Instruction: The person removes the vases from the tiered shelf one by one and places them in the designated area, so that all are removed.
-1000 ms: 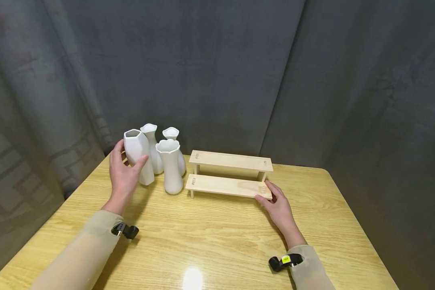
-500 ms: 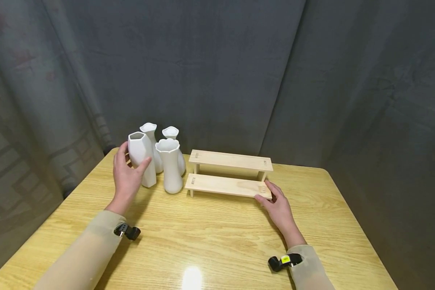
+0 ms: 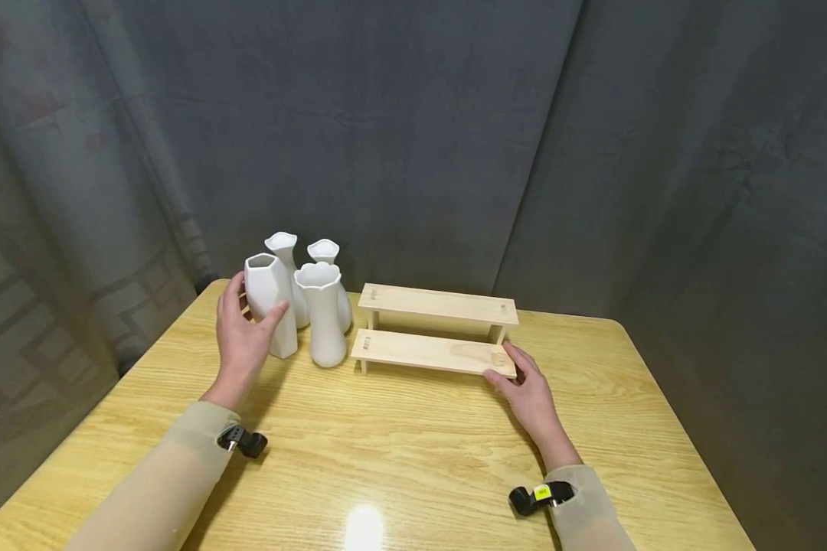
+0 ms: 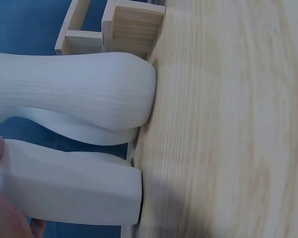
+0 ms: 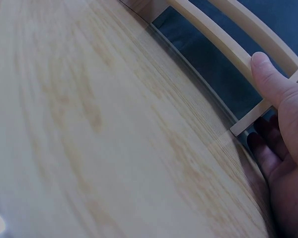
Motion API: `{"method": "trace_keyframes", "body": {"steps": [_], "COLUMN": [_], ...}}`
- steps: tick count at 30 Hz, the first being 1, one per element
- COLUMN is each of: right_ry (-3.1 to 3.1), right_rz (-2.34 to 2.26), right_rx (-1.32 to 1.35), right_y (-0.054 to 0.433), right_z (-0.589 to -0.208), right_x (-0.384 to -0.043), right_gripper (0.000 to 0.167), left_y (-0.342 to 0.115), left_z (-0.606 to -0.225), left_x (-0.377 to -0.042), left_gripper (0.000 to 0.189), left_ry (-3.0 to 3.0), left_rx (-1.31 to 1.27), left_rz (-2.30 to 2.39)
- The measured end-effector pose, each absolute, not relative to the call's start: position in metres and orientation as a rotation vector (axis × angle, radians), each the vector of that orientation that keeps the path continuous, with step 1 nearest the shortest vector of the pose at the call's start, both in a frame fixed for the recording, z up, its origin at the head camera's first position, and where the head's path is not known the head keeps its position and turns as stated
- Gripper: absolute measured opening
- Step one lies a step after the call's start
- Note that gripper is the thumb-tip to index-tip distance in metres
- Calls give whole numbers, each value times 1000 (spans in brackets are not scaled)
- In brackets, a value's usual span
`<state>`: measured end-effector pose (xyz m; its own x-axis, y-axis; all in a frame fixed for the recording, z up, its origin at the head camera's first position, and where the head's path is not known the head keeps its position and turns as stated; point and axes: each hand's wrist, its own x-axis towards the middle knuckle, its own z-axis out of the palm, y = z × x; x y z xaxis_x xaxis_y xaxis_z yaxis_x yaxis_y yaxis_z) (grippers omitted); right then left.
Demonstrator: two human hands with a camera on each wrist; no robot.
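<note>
My left hand [image 3: 244, 337] grips a white faceted vase [image 3: 272, 295] with a many-sided mouth, thumb at its front right and fingers round its left side. In the left wrist view this vase [image 4: 74, 186] stands with its base at the tabletop. Close on its right is a white vase with a scalloped rim [image 3: 322, 314]. Two slimmer white vases with wavy rims stand behind, one at the left [image 3: 282, 243] and one at the right [image 3: 324, 251]. My right hand [image 3: 531, 398] holds the right end of a two-step wooden stand [image 3: 430, 352], thumb on the lower board's front edge.
The pale wooden table [image 3: 386, 444] reaches back to a dark grey curtain [image 3: 358, 138], which also hangs along both sides. The stand's upper board [image 3: 441, 304] sits behind and above the lower one. Each sleeve carries a black wrist camera.
My left hand has moved the faceted vase slightly right and toward me, closer to the scalloped vase. Over the last half second it has barely shifted. The right hand stays on the stand.
</note>
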<state>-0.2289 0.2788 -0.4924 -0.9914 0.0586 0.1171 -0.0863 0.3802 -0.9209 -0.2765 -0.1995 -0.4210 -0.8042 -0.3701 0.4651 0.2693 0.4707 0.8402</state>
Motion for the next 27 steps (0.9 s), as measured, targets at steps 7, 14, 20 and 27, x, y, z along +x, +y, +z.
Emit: {"method": "trace_keyframes", "body": {"steps": [7,14,20,27], "right_ry": [-2497,-2493,-2503,-2494], "right_rz": [1680,1683,1663,1672], "right_rx": [40,52,41,42], "right_y": [280,281,282,281], "right_z": [-492,-493,-493,-495], "right_x": [-229,-230,-229,-229], "right_gripper": [84,84,84,84], "left_y": [-200,-200,-201,-202], "left_z": [-420,-423,-424,-424], "left_x": [-275,-275,-273,-271], "left_gripper": [85,87,88,90], "left_ry": [-2123,-2127,-2143,-2163], "left_rx": [77,76,77,65], "left_rz": [-1346,-1334,-1341,-1339]}}
